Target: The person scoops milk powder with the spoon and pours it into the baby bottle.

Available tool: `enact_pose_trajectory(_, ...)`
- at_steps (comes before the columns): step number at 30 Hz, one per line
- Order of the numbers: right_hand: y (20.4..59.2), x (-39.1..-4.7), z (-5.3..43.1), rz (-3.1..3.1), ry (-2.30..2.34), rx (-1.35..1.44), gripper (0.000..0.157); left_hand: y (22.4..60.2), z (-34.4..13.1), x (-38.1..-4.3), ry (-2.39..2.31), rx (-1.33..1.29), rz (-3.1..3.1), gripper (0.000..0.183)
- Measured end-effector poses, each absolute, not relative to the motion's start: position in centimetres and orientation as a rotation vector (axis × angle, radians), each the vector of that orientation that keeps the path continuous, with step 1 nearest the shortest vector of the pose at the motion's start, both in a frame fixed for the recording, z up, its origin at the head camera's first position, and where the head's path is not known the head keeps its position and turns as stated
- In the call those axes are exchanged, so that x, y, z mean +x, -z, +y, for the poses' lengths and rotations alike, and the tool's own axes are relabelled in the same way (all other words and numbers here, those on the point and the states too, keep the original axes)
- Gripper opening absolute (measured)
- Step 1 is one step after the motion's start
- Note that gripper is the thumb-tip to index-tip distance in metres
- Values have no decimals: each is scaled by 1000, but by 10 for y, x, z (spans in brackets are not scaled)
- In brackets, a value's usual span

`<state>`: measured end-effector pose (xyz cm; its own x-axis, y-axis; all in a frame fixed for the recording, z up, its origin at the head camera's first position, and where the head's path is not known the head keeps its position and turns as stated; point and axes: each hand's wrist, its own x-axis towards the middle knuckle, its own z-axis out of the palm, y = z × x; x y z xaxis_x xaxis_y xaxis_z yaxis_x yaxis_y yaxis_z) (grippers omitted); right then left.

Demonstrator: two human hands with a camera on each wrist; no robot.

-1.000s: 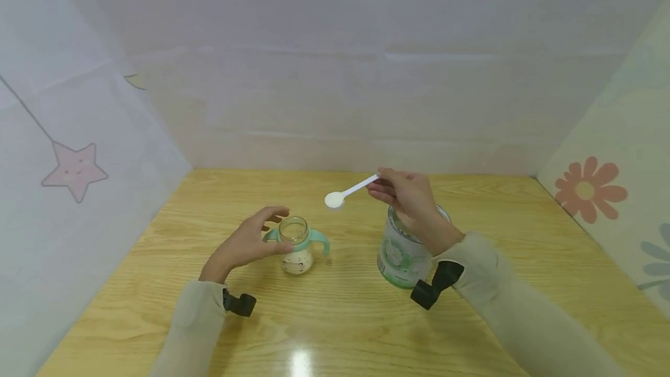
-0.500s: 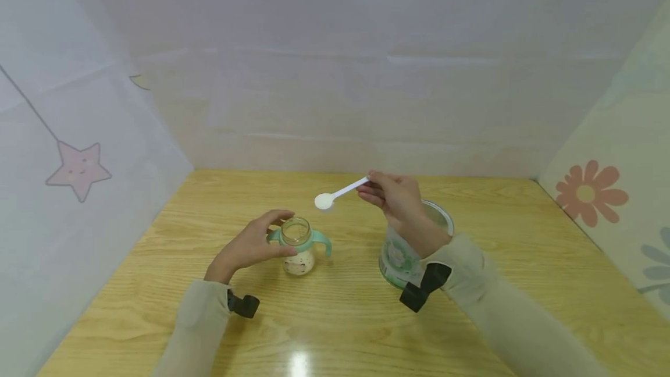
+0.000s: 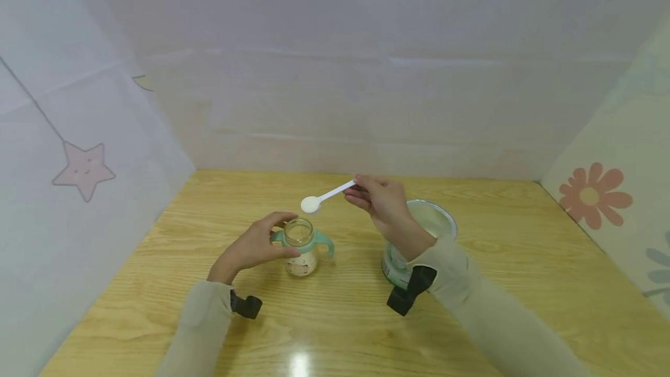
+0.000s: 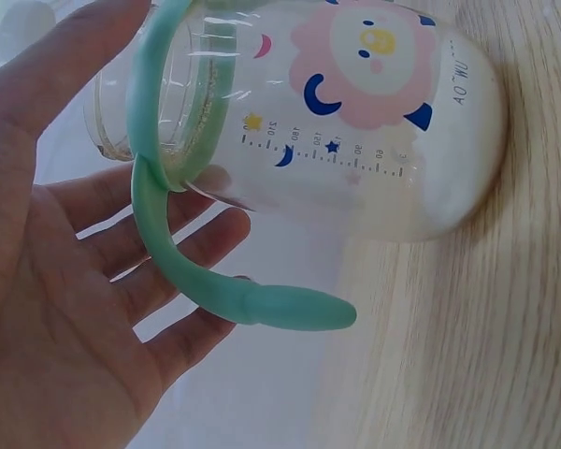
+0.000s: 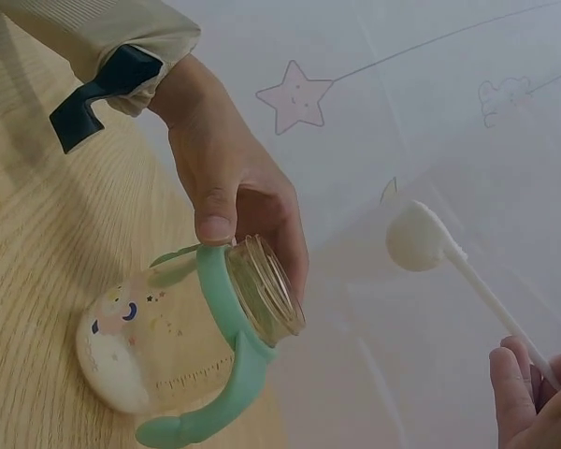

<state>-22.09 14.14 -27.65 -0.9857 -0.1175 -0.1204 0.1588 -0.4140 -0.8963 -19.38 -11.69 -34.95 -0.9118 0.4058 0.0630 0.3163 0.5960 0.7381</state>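
A clear baby bottle (image 3: 302, 263) with a mint-green two-handled collar (image 4: 150, 112) stands upright, uncapped, on the table. White powder (image 4: 458, 168) lies at its bottom in the left wrist view. My left hand (image 3: 256, 246) holds the bottle at the collar, thumb on the near side and fingers round the far side, with one handle (image 4: 206, 281) inside the grasp. My right hand (image 3: 384, 208) pinches the handle end of a white measuring scoop (image 3: 310, 205). Powder fills the scoop's bowl, which hangs level just above and slightly right of the bottle's mouth (image 5: 266, 290), apart from it.
An open milk powder tin (image 3: 454, 228) stands to the right, partly hidden by my right hand and forearm. The wooden table (image 3: 335, 319) ends at pale cloth walls (image 3: 335, 103) at the back and both sides.
My right hand has moved left with the filled scoop, bringing its bowl from the middle to over the bottle. More of the tin's open top shows. My left hand stays at the bottle.
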Motion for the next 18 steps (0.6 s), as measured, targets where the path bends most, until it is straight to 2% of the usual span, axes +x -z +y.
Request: enact_pose_trajectory(18, 291, -219, 123, 1650, 2449, 122, 12, 355, -114, -195, -1228, 595, 2684, 69)
